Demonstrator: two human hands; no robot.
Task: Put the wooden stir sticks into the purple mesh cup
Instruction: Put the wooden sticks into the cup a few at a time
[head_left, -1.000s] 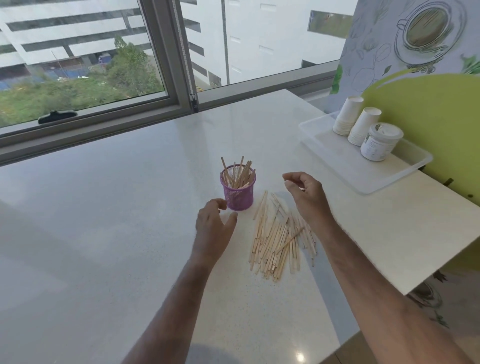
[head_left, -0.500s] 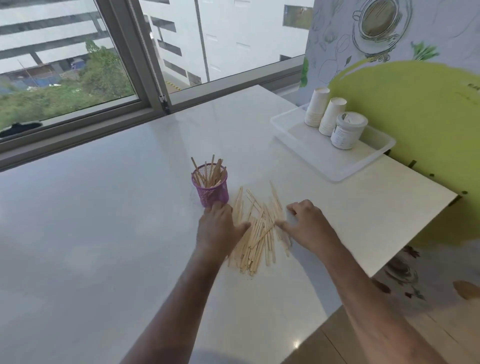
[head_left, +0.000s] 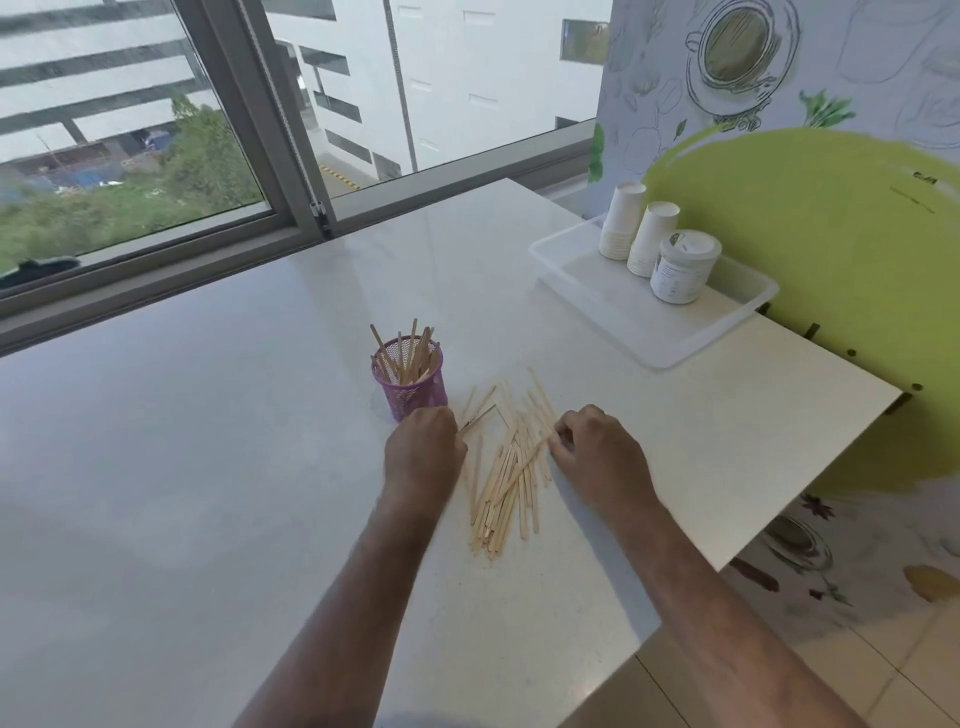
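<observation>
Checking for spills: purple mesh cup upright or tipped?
Upright. The purple mesh cup stands on its base on the white table, rim up, with wooden stir sticks poking out the top.

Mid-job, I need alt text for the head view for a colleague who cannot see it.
Two bare hands, left hand and right hand, reach into a loose pile of flat wooden stir sticks on a white table. Behind the left hand a purple mesh cup stands upright, already holding several sticks.

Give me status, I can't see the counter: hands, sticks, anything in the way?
Left hand pinching a stick, right hand closing on the stir sticks. Purple mesh cup upright, partly filled. Nothing blocking.
</observation>
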